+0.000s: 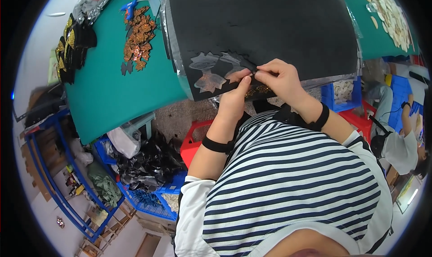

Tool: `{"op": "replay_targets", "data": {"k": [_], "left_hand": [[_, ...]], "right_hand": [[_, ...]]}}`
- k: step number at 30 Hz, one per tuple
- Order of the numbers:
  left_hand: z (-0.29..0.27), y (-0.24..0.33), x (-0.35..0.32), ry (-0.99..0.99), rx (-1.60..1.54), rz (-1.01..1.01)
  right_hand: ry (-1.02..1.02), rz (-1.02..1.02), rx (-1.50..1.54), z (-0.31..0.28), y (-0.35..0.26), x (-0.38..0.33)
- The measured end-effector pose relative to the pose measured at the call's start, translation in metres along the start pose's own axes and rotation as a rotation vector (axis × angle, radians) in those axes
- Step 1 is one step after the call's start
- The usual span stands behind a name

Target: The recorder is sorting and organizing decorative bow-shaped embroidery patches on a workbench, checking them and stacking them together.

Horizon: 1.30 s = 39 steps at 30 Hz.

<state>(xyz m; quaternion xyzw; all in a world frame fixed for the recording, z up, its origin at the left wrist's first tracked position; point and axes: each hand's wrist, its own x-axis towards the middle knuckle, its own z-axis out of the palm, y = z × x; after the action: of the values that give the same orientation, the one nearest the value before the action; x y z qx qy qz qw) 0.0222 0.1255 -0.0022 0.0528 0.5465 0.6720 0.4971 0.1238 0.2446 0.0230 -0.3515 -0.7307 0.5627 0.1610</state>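
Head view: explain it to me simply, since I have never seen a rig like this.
There is no machine here, only a person's bare hands. The one picture comes from a wide fisheye camera on the person's head, looking down, so straight edges bend and the striped shirt fills the bottom.

On the green table lie a black sheet with shaped holes, orange cutouts, a blue glue gun and pale pieces.

The fingers of the left hand and right hand pinch dark material; whether it is loose or part of the sheet, I cannot tell.
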Motion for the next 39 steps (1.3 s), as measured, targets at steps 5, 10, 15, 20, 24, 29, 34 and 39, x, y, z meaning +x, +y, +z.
{"op": "replay_targets", "data": {"k": [5,10,15,20,24,29,34,39], "left_hand": [[-0.017,-0.001,0.003,-0.027,-0.043,0.019],[-0.015,-0.019,-0.002,-0.002,-0.522,-0.111],[0.016,-0.031,0.005,-0.104,-0.357,-0.260],[0.029,-0.013,-0.001,-0.107,-0.390,-0.230],[0.036,-0.007,0.001,-0.130,-0.371,-0.217],[0.038,-0.015,0.007,-0.144,-0.372,-0.121],[0.037,-0.026,0.014,-0.115,-0.225,-0.029],[0.018,-0.033,0.012,-0.031,-0.242,-0.079]], "right_hand": [[0.426,0.216,0.326,-0.031,0.038,0.033],[0.650,0.124,0.611,-0.114,0.051,0.047],[0.688,-0.151,-0.182,-0.102,0.041,0.023],[0.553,-0.420,-0.493,-0.071,0.011,0.001],[0.437,-0.647,-0.541,-0.045,0.004,-0.002],[0.298,-0.565,-0.529,-0.028,-0.001,-0.011],[0.124,-0.085,-0.126,-0.034,0.021,-0.003],[0.535,0.210,0.190,-0.113,0.041,0.032]]}}
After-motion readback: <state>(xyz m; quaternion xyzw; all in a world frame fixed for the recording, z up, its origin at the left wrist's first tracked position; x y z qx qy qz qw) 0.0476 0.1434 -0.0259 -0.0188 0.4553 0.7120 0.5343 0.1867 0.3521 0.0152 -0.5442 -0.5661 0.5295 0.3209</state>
